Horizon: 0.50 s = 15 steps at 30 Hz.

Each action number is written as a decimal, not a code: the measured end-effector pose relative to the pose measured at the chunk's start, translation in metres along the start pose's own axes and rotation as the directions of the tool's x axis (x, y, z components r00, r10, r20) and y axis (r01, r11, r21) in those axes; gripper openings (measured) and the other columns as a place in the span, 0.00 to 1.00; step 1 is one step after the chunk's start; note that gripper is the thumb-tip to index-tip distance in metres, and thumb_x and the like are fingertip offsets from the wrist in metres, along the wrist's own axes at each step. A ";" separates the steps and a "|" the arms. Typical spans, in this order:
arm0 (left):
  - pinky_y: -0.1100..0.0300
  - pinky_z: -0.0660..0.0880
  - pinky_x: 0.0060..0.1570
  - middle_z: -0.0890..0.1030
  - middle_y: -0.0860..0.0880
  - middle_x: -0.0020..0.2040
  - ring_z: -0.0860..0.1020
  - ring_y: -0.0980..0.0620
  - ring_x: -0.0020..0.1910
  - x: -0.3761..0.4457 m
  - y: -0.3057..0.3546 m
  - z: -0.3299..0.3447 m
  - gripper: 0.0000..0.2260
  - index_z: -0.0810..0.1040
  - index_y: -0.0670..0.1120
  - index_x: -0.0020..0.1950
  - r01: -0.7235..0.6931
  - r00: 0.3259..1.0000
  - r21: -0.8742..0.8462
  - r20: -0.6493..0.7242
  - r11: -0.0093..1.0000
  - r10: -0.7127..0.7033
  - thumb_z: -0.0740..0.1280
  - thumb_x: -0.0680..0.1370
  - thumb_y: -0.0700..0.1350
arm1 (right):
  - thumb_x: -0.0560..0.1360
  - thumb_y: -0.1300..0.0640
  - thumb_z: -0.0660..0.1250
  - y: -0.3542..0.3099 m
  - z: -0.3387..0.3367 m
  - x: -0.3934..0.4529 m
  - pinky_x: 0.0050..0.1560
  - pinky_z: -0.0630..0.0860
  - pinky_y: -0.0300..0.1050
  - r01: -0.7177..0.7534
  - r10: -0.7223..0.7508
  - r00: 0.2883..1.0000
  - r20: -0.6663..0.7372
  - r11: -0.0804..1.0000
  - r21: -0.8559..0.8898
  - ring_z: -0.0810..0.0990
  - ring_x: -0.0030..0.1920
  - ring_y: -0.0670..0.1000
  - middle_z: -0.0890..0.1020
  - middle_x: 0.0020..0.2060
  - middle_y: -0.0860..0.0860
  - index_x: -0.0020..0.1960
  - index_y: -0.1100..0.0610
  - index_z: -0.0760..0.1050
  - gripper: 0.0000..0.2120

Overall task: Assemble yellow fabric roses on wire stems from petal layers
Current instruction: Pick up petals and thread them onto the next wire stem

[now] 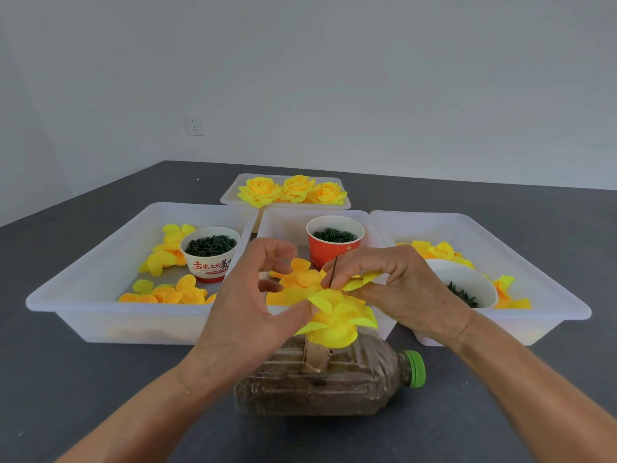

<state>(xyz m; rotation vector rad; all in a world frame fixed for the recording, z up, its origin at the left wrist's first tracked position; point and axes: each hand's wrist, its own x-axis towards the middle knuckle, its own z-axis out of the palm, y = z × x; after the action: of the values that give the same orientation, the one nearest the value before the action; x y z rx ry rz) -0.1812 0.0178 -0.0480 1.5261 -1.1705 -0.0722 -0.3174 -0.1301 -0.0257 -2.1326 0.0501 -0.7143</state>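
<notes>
I saw the right hand [394,289] pinch a yellow petal layer [362,280] on the thin dark wire stem [333,270]. The left hand [257,295] pinched a petal edge of the half-made rose [334,319], its other fingers curled loosely. The rose sat over a plastic bottle [320,379] full of brown stuff, lying on the dark table [100,379]. Both forearms reached in from below. A white cup [210,253] carried red Chinese writing I could not read.

A wall socket [194,125] sat at upper left — a grey tabletop [83,379] spread below the white wall [367,78].
</notes>
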 end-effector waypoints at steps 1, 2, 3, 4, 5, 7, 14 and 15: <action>0.69 0.73 0.48 0.75 0.62 0.53 0.74 0.60 0.55 0.000 0.002 0.000 0.23 0.72 0.60 0.56 -0.054 0.999 0.023 -0.001 0.998 0.054 0.72 0.63 0.46 | 0.70 0.70 0.70 0.001 0.000 0.000 0.54 0.79 0.48 -0.012 0.012 1.000 0.003 1.000 0.005 0.83 0.50 0.50 0.85 0.45 0.56 0.45 0.61 0.82 0.07; 0.71 0.72 0.49 0.74 0.62 0.56 0.73 0.61 0.57 0.001 0.004 -0.001 0.24 0.73 0.61 0.56 -0.115 0.993 0.045 0.009 0.992 0.115 0.72 0.63 0.44 | 0.70 0.71 0.70 0.001 0.000 0.000 0.53 0.79 0.48 -0.025 0.025 1.000 0.007 1.000 0.014 0.83 0.50 0.49 0.85 0.45 0.55 0.44 0.61 0.82 0.08; 0.74 0.70 0.50 0.73 0.60 0.58 0.72 0.62 0.59 0.001 0.006 -0.002 0.24 0.74 0.62 0.56 -0.165 0.986 0.055 0.024 0.985 0.164 0.71 0.64 0.42 | 0.70 0.72 0.69 0.002 0.001 0.000 0.51 0.79 0.46 -0.036 0.036 0.999 0.011 0.999 0.028 0.83 0.50 0.49 0.85 0.45 0.55 0.44 0.61 0.82 0.08; 0.76 0.69 0.51 0.73 0.58 0.60 0.71 0.63 0.60 0.002 0.007 -0.003 0.22 0.76 0.61 0.55 -0.192 0.981 0.057 0.039 0.980 0.190 0.71 0.64 0.41 | 0.70 0.72 0.69 0.002 0.001 0.000 0.49 0.79 0.44 -0.043 0.043 0.999 0.012 0.998 0.047 0.83 0.49 0.47 0.85 0.44 0.54 0.43 0.60 0.82 0.09; 0.77 0.67 0.52 0.73 0.56 0.60 0.71 0.64 0.60 0.003 0.009 -0.004 0.20 0.78 0.59 0.52 -0.203 0.978 0.061 0.056 0.977 0.200 0.71 0.65 0.41 | 0.70 0.72 0.69 0.002 0.002 0.000 0.47 0.78 0.41 -0.042 0.042 0.999 0.009 0.997 0.069 0.83 0.48 0.46 0.85 0.44 0.54 0.43 0.60 0.82 0.09; 0.74 0.67 0.53 0.76 0.56 0.57 0.72 0.61 0.58 0.006 0.010 -0.006 0.14 0.81 0.57 0.47 -0.237 0.970 0.100 0.084 0.966 0.229 0.70 0.66 0.41 | 0.70 0.73 0.69 0.002 0.003 0.000 0.45 0.77 0.38 -0.023 0.024 1.000 -0.004 0.994 0.104 0.82 0.46 0.46 0.85 0.43 0.53 0.43 0.61 0.82 0.09; 0.48 0.74 0.50 0.82 0.55 0.47 0.77 0.54 0.49 0.012 0.014 -0.012 0.07 0.85 0.48 0.45 -0.495 0.865 0.255 0.232 0.831 0.444 0.69 0.71 0.48 | 0.69 0.73 0.69 0.005 0.004 -0.003 0.47 0.80 0.43 -0.006 0.010 1.000 -0.030 0.990 0.139 0.83 0.48 0.50 0.85 0.45 0.56 0.44 0.62 0.82 0.08; 0.47 0.74 0.49 0.82 0.56 0.47 0.77 0.54 0.49 0.013 0.014 -0.013 0.08 0.85 0.48 0.44 -0.524 0.848 0.262 0.255 0.810 0.466 0.68 0.71 0.48 | 0.69 0.74 0.69 0.005 0.003 -0.003 0.48 0.80 0.43 -0.001 0.005 1.000 -0.025 0.991 0.135 0.83 0.49 0.51 0.85 0.45 0.56 0.44 0.62 0.82 0.10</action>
<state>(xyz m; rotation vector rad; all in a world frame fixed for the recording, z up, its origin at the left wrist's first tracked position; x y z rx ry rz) -0.1755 0.0200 -0.0261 1.4589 -1.7687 0.3626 -0.3173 -0.1300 -0.0331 -1.9943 0.0184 -0.7230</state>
